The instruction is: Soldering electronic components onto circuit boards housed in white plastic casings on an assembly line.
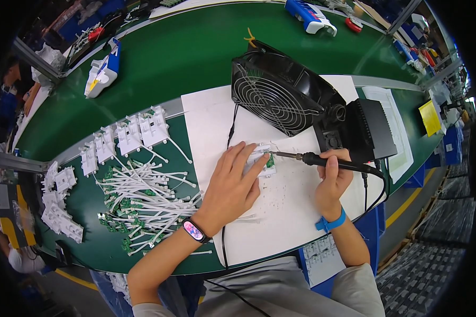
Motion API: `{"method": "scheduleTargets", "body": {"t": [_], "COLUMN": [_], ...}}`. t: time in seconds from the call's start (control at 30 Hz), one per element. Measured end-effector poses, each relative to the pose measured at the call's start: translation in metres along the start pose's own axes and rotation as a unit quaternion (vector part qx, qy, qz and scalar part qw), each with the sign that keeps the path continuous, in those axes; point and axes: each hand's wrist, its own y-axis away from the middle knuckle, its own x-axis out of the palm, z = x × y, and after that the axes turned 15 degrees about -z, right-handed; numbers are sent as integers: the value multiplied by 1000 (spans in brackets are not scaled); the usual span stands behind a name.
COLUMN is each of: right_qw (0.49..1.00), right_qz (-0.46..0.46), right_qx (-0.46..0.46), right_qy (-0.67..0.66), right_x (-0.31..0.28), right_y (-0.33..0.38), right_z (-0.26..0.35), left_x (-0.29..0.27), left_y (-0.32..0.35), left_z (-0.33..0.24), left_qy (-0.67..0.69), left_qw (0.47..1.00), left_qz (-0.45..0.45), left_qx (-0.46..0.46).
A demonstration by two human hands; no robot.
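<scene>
My right hand (333, 177) is closed around the handle of a soldering iron (322, 160), whose metal tip points left. That tip meets or nearly meets a small green circuit board (270, 162) set in a white plastic housing (269, 171) on white paper. My left hand (232, 185) lies over the housing with its fingers stretched out and spread, pressing on it and covering its left part. Left of that hand is a heap of white cables (148, 193) with green boards at their ends. Behind the heap stands a row of white housings (128, 137) with cables hanging from some.
A black fan (275, 95) with a wire grille stands beyond my hands. Right of it is a black box (374, 129), with the iron's cord (382, 185) curving nearby. More white housings (61, 211) lie at far left. Blue-and-white devices (103, 68) rest on the green table (195, 42).
</scene>
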Motion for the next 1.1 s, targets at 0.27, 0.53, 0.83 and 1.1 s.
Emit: {"method": "scheduleTargets", "body": {"t": [0.27, 0.53, 0.83, 1.1], "right_qw": [998, 999, 994, 995], "right_qz": [-53, 22, 63, 65], "right_qx": [0, -9, 7, -18], "right_qy": [-22, -34, -85, -68], "right_x": [-8, -14, -13, -14], "right_y": [1, 2, 1, -1], "right_z": [3, 1, 0, 0], "left_x": [-1, 2, 1, -1], "left_y": [-1, -3, -7, -9], "left_z": [-3, -2, -5, -9], "left_qy": [2, 3, 9, 9], "left_qw": [1000, 999, 998, 997], "left_qz": [14, 43, 60, 69], "left_qx": [-5, -28, -36, -44]}}
